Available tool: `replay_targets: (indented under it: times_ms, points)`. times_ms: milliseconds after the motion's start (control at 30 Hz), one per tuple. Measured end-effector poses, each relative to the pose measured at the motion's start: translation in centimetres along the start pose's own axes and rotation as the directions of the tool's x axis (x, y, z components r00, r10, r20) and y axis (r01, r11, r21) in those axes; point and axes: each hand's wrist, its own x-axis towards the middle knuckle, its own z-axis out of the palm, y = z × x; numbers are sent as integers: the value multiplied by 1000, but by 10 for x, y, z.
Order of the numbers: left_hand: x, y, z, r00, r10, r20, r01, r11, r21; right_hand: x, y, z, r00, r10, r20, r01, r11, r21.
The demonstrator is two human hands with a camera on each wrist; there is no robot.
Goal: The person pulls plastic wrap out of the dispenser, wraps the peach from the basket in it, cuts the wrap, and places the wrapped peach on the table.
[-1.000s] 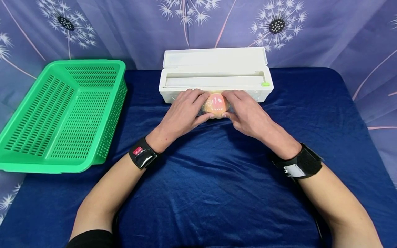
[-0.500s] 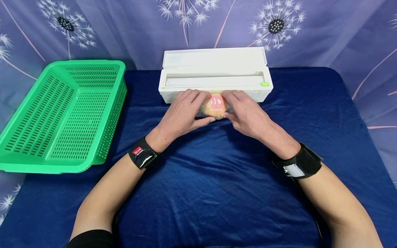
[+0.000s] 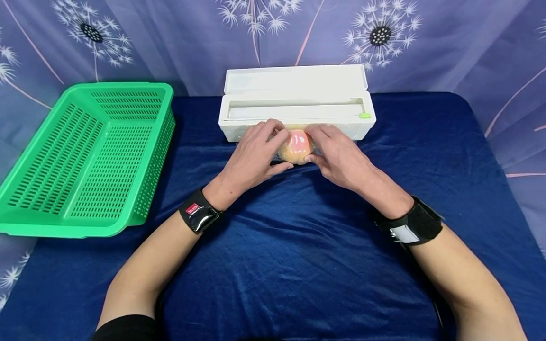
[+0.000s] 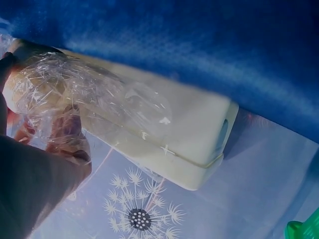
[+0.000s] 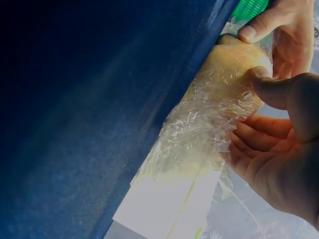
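Observation:
A round pink-and-yellow apple [image 3: 297,146] lies under shiny cling film [image 5: 199,122], directly in front of the long white cling film box [image 3: 294,79]. My left hand [image 3: 255,150] holds its left side, index finger bent up over the top and thumb low at the front. From the other side my right hand [image 3: 340,154] grips the apple, thumb at the front and fingers behind. Crinkled film spreads out past both hands and overlaps the box's front in the wrist views. Fingers hide much of the apple's sides.
The box lid stands raised; a film roll [image 3: 294,112] lies inside, and a green slider [image 3: 364,115] sits at the right end. A green plastic basket [image 3: 147,189] stands at the left on the blue cloth [image 3: 294,265]. Behind hangs a dandelion-patterned curtain [image 3: 187,42].
My left index finger has lifted and bent more over the apple, and the left thumb has slid slightly down and away from its front. The right hand stays in place.

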Motion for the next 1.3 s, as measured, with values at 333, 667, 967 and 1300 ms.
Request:
replay_targets:
  times_ms: [333,667,967,1300]
  points:
    - [-1,2,-1,1000,12,-5,-12,1000,22,0,0,0,1000,20,17,-20,1000,-3]
    - [-2,0,-3,1000,-14,7,14,999,36,0,-1,0,999,27,20,-27,1000,2]
    - [-1,0,-4,1000,-7,13,7,999,34,-1,1,4,998,-22,-52,24,999,34]
    - [-2,-2,-3,1000,2,9,-2,999,41,0,-1,3,999,-3,-51,4,1000,25]
